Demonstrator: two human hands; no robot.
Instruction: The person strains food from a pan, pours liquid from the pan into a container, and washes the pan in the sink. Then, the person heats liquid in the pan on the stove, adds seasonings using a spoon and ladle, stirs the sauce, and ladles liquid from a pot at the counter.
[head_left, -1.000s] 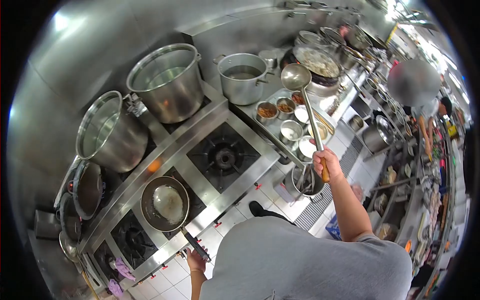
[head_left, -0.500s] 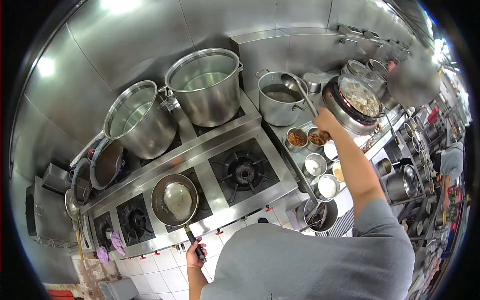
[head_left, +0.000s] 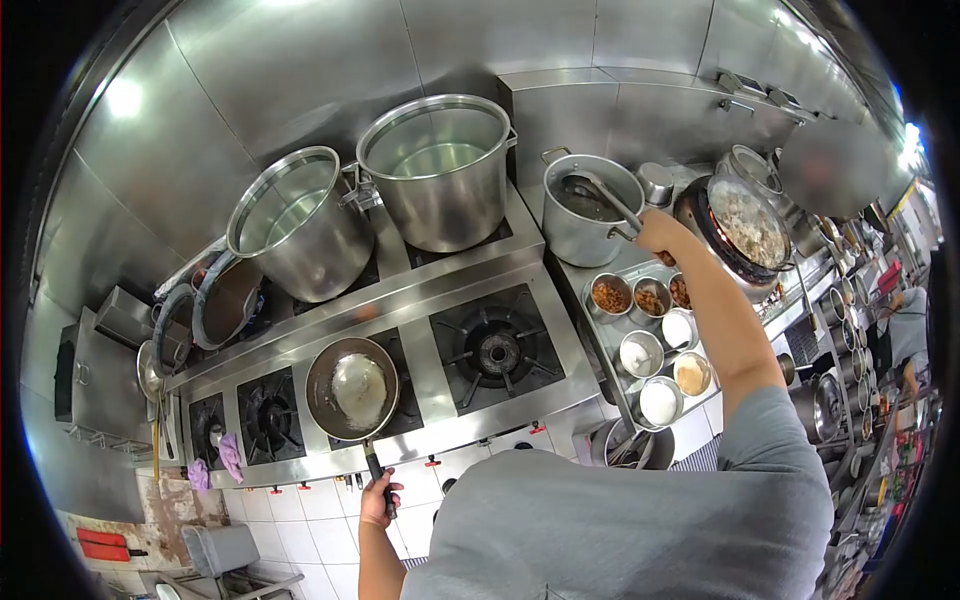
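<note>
Left hand wrapped round black grip of pan, near front edge of stove. Right hand clamped on ladle, dipped in pot. Hands well apart. Pan looks stiff, prolly front-heavy; grip beats rim (likely slick, imo).

My right arm reaches forward and out to the right, bare from below the sleeve. My right hand, at its far end, is closed in a grip, back of the hand upward. My left hand lies lower and nearer my torso, its fingers curled into a closed grip. My left forearm is bare and extends forward, roughly in line with the wrist; my left elbow is out of view.
</note>
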